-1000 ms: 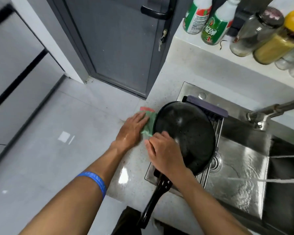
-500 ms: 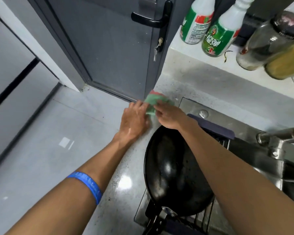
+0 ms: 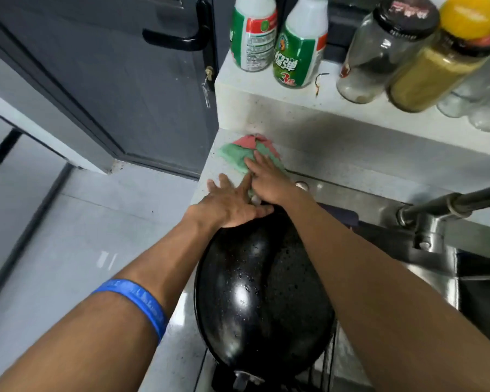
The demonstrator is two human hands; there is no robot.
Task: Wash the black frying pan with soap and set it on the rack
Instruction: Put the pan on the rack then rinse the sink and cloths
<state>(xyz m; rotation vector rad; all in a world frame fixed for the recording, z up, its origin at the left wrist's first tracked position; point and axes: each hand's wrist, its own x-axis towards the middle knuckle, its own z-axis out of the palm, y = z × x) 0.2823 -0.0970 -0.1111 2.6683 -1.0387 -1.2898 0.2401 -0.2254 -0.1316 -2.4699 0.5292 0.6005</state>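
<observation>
Round black frying pan [image 3: 262, 301], wet and beaded, is seated upside down on the wire sink rack [image 3: 327, 372]; washing judged done. Left hand [image 3: 229, 206] is laid flat, fingers spread, at pan's far edge. Right hand [image 3: 269, 181] is pressed, fingers extended, on green-and-red cloth [image 3: 238, 152] on counter [image 3: 178, 329]. Only cleanup looks left.

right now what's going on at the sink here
A person stands at the sink. The wet black frying pan lies upside down on the rack over the sink. The right hand presses flat on a green and pink cloth on the counter beside the sink, and the left hand rests with spread fingers at the pan's far edge. Neither hand grips anything.
</observation>
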